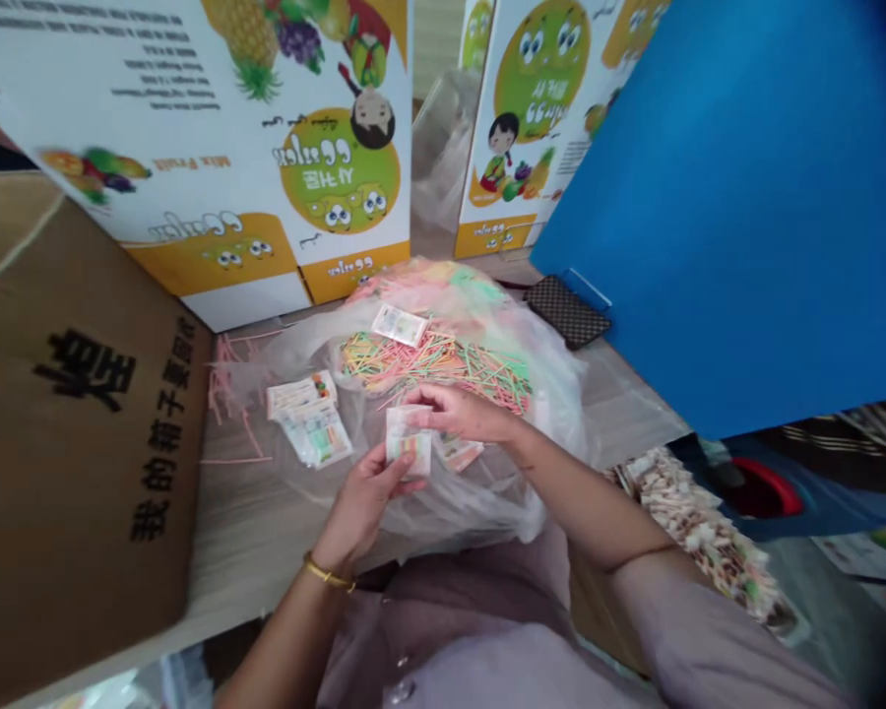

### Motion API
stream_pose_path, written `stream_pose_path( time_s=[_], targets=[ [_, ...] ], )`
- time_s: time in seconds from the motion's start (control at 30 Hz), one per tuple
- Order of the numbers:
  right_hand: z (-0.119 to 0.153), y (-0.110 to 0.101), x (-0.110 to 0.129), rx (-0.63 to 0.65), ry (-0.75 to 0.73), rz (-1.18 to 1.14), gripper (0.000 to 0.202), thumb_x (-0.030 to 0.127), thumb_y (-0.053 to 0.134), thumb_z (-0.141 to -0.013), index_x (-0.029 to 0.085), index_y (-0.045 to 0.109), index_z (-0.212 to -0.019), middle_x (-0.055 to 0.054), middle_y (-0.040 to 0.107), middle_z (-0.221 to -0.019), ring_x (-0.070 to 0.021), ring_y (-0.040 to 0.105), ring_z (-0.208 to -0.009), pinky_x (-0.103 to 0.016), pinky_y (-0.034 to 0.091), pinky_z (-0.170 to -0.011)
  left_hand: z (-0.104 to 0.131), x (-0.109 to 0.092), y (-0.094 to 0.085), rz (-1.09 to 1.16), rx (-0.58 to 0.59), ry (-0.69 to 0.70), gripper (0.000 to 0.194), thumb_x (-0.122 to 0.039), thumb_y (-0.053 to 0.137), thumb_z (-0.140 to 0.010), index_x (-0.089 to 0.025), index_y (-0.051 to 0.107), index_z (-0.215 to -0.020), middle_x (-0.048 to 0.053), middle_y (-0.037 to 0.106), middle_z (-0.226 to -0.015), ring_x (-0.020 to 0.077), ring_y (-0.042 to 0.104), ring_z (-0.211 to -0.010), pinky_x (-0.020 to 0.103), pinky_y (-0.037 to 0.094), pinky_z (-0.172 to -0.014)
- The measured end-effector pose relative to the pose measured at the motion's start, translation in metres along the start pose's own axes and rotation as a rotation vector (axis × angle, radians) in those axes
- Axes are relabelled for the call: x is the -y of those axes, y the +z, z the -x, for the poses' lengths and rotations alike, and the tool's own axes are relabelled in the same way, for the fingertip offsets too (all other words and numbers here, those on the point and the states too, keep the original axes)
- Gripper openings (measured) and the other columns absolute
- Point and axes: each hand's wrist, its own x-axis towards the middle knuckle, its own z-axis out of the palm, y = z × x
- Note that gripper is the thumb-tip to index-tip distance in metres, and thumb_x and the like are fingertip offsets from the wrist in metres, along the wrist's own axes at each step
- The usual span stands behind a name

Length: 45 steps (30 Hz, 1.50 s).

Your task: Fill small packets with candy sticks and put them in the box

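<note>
My left hand (375, 489) pinches the lower part of a small printed plastic packet (409, 440), thumb across its front. At the packet's upper edge, the fingers of my right hand (458, 412) are closed on it. Coloured sticks show through its clear part. Just beyond my hands, a big clear plastic bag (553, 394) lies spread open, full of thin pink, green and yellow sticks (443, 366). One packet (400, 325) rests on the sticks. To the left lies a pile of similar packets (311, 418), and another packet (460, 452) is partly hidden under my right forearm.
A brown carton (81, 414) stands at the left. Printed white and yellow boxes (266, 197) rise at the back, and a blue panel (738, 217) at the right. A checkered pouch (567, 310) lies beside the bag. Loose pink sticks (228, 394) are scattered near the carton.
</note>
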Motion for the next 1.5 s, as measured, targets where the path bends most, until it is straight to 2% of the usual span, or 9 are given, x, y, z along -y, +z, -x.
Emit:
stream_pose_path(
  time_s=[0.2,0.3,0.4,0.6,0.73,1.0,1.23,1.4,1.5],
  targets=[
    [0.004,-0.006,-0.004,-0.012,-0.003,0.075,0.031,0.046,0.055,-0.098,0.018,0.068,-0.098,-0.002,0.067,-0.092,-0.0164,0.06,-0.085,-0.029,0.046,-0.078,0.001,0.002,-0.002,0.175,0.09,-0.028,0.039,-0.022,0.085,-0.074,-0.021,0.077,-0.111,0.005,0.077,-0.117,0.018,0.07,-0.102,0.035,0.056,-0.1],
    [0.005,-0.003,0.0,-0.004,-0.027,0.1,0.034,0.048,0.055,-0.098,0.02,0.069,-0.109,-0.004,0.069,-0.107,-0.0185,0.063,-0.098,-0.031,0.047,-0.086,-0.001,0.006,-0.001,0.126,0.065,-0.004,0.035,-0.032,0.083,-0.078,-0.022,0.077,-0.112,0.005,0.076,-0.119,0.019,0.07,-0.101,0.035,0.057,-0.095],
    [0.005,-0.006,0.001,0.07,-0.006,0.185,0.032,0.049,0.062,-0.094,0.019,0.07,-0.103,-0.002,0.068,-0.093,-0.0165,0.06,-0.083,-0.028,0.046,-0.077,-0.003,0.011,-0.003,-0.005,0.064,0.032,0.041,-0.041,0.082,-0.079,-0.022,0.076,-0.115,0.006,0.076,-0.118,0.0213,0.069,-0.1,0.036,0.057,-0.09],
    [0.018,-0.057,0.0,-0.221,0.02,0.189,0.035,0.05,0.061,-0.092,0.018,0.071,-0.101,-0.003,0.07,-0.096,-0.019,0.062,-0.088,-0.03,0.047,-0.08,-0.003,0.025,-0.029,-0.333,-0.104,0.19,0.051,-0.049,0.075,-0.083,-0.021,0.069,-0.125,0.01,0.074,-0.122,0.0198,0.068,-0.1,0.033,0.053,-0.089],
    [0.033,-0.072,-0.003,-0.099,0.123,0.353,0.028,0.046,0.064,-0.089,0.02,0.073,-0.096,-0.003,0.072,-0.097,-0.0214,0.064,-0.093,-0.03,0.047,-0.084,-0.004,0.031,-0.04,-0.419,-0.165,0.187,0.046,-0.054,0.066,-0.087,-0.018,0.072,-0.114,0.008,0.076,-0.103,0.0172,0.066,-0.079,0.031,0.053,-0.073],
    [-0.02,0.008,-0.009,0.053,0.079,0.366,0.021,0.036,0.059,-0.094,0.016,0.067,-0.091,0.001,0.062,-0.079,-0.014,0.054,-0.073,-0.025,0.037,-0.069,0.008,0.041,-0.028,-0.876,-0.132,0.445,0.026,-0.037,0.053,-0.099,-0.021,0.07,-0.109,0.006,0.075,-0.096,0.0209,0.069,-0.089,0.034,0.052,-0.083],
    [-0.103,0.08,0.004,0.041,0.013,0.427,0.018,0.031,0.058,-0.099,0.015,0.068,-0.099,-0.001,0.067,-0.089,-0.0137,0.057,-0.08,-0.023,0.037,-0.071,0.027,0.042,-0.059,-1.17,-0.632,0.853,0.013,-0.031,0.054,-0.1,-0.018,0.058,-0.101,0.009,0.063,-0.096,0.0231,0.063,-0.092,0.039,0.053,-0.085],
    [-0.108,0.104,-0.013,-0.15,0.072,0.67,0.029,0.031,0.061,-0.098,0.014,0.063,-0.121,-0.012,0.068,-0.12,-0.0197,0.063,-0.099,-0.028,0.044,-0.082,0.025,0.044,-0.072,-1.5,-0.469,0.753,0.03,-0.025,0.058,-0.097,-0.017,0.058,-0.126,0.019,0.059,-0.132,0.0333,0.054,-0.125,0.053,0.048,-0.105],
    [-0.103,0.098,-0.02,-0.191,0.2,0.715,0.04,0.041,0.062,-0.098,0.013,0.061,-0.126,-0.016,0.068,-0.124,-0.0255,0.066,-0.105,-0.032,0.047,-0.085,0.021,0.051,-0.076,-1.522,-0.449,0.715,0.02,-0.023,0.056,-0.098,-0.016,0.061,-0.116,0.019,0.059,-0.13,0.0333,0.054,-0.125,0.054,0.048,-0.107]
  ],
)
